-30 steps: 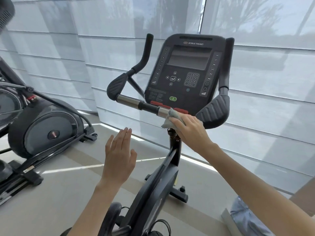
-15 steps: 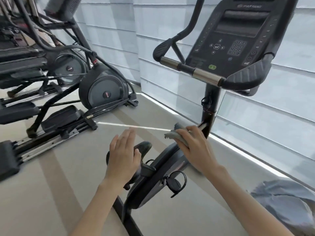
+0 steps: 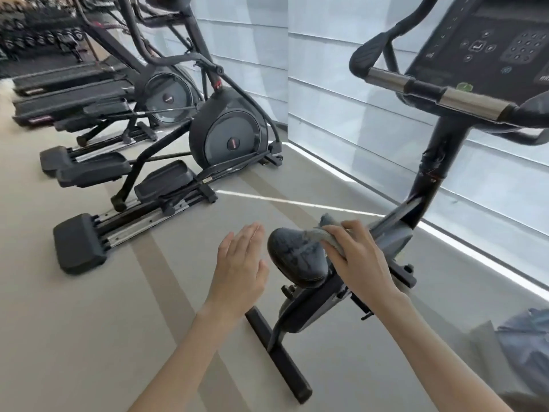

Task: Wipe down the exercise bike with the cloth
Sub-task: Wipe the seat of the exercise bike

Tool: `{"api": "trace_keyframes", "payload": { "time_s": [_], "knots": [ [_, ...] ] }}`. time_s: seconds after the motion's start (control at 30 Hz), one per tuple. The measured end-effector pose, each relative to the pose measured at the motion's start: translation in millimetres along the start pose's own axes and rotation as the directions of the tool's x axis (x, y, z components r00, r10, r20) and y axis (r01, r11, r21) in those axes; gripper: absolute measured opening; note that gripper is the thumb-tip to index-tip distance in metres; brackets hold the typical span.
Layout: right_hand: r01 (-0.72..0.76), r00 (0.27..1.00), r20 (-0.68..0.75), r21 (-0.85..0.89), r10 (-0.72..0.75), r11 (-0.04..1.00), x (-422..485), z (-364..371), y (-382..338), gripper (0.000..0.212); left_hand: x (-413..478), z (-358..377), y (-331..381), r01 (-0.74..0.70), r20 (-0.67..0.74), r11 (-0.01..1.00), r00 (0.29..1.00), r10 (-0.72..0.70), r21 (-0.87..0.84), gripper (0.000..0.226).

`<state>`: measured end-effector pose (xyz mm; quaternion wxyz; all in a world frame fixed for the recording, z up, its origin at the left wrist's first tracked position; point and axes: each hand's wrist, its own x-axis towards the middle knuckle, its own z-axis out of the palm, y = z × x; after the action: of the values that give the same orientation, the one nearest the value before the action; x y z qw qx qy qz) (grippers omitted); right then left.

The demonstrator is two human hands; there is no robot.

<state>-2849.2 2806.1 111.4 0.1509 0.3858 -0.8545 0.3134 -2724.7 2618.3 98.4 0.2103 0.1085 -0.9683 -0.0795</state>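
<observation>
The black exercise bike [image 3: 427,179] fills the right half of the view, with its console [image 3: 487,46] and chrome handlebar [image 3: 472,102] at the top right. Its dark saddle [image 3: 297,257] sits low in the middle. My right hand [image 3: 359,260] presses a crumpled grey-blue cloth [image 3: 322,231] against the saddle's front right edge, fingers closed over it. My left hand [image 3: 240,266] hovers flat just left of the saddle, fingers straight and held together, holding nothing and not touching the bike.
An elliptical trainer [image 3: 225,135] with long rails and pedals stands to the left, more machines behind it. A dumbbell rack [image 3: 38,34] is at the far top left. Blinds cover the window wall [image 3: 341,120] behind the bike. A blue fabric bundle [image 3: 523,346] lies at the lower right.
My right hand has carried the cloth down from the handlebar, past the frame post, onto the saddle. My view has tilted down and left. My left hand stayed open beside it.
</observation>
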Motion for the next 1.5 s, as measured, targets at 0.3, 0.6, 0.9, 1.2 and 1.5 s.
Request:
{"api": "trace_keyframes", "payload": {
  "time_s": [0.3, 0.6, 0.9, 1.2, 1.5],
  "knots": [
    [-0.23, 0.961, -0.154, 0.027, 0.231, 0.973, -5, 65, -65, 0.033, -4, -16, -89, -0.272, 0.076, 0.962, 0.96, 0.27, 0.018, 0.056],
    [-0.52, 0.825, -0.225, 0.056, 0.518, 0.853, -19, 86, -31, 0.031, 42, 39, -105, -0.431, 0.175, 0.897, 0.88, 0.441, -0.095, 0.056],
    [-0.712, 0.449, -0.201, 0.508, 0.87, 0.485, 11, 156, 25, 0.016, 105, 127, -109, -0.53, 0.329, 0.818, 0.749, 0.575, -0.222, 0.054],
    [-0.692, 0.662, 0.117, -0.282, 0.74, 0.664, 40, 232, 59, 0.053, 153, 185, -116, -0.54, 0.375, 0.795, 0.701, 0.607, -0.277, 0.049],
    [-0.728, 0.617, 0.088, -0.314, 0.782, 0.609, 34, 234, 53, 0.051, 191, 214, -102, -0.55, 0.398, 0.715, 0.595, 0.698, -0.432, 0.048]
  ]
}}
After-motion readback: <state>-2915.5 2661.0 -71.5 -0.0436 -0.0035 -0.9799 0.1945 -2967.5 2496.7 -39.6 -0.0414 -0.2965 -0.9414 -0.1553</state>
